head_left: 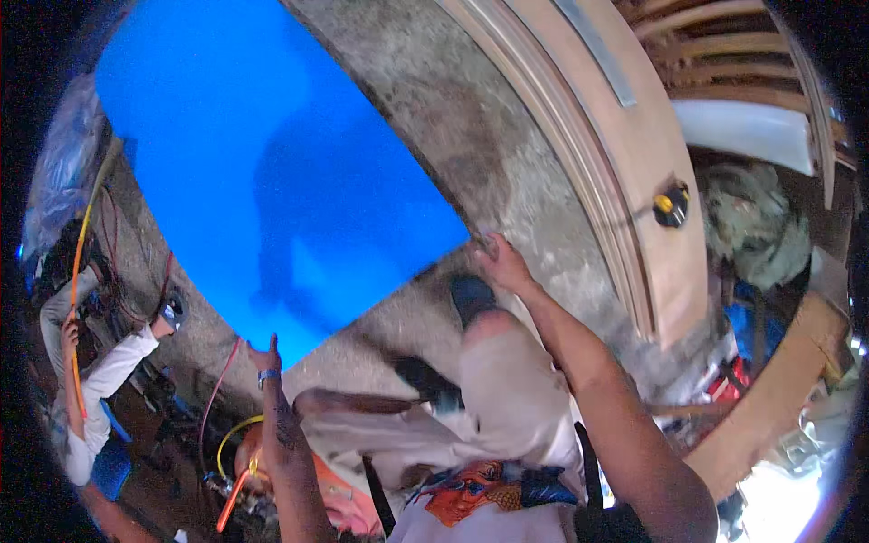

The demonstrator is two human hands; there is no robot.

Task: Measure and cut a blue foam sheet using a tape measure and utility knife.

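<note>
A large flat sheet with a bright blue face (208, 163) stretches away from me over the concrete floor. My left hand (266, 354), with a watch at the wrist, grips its near edge, thumb up on the blue face. At the near right corner is my right hand (503, 262), its fingers closed at the sheet's edge. The sheet hides part of those fingers. A dark shadow lies across the blue surface. My feet in dark shoes (472, 299) are just short of the sheet's near edge.
Stacked boards (665, 262) stand along the right, with a black and yellow tape measure (672, 206) on top. Another person (113, 366) sits at left beside an orange hose (80, 317). Cables and an orange tank lie near my left forearm. A wooden plank (769, 398) lies at lower right.
</note>
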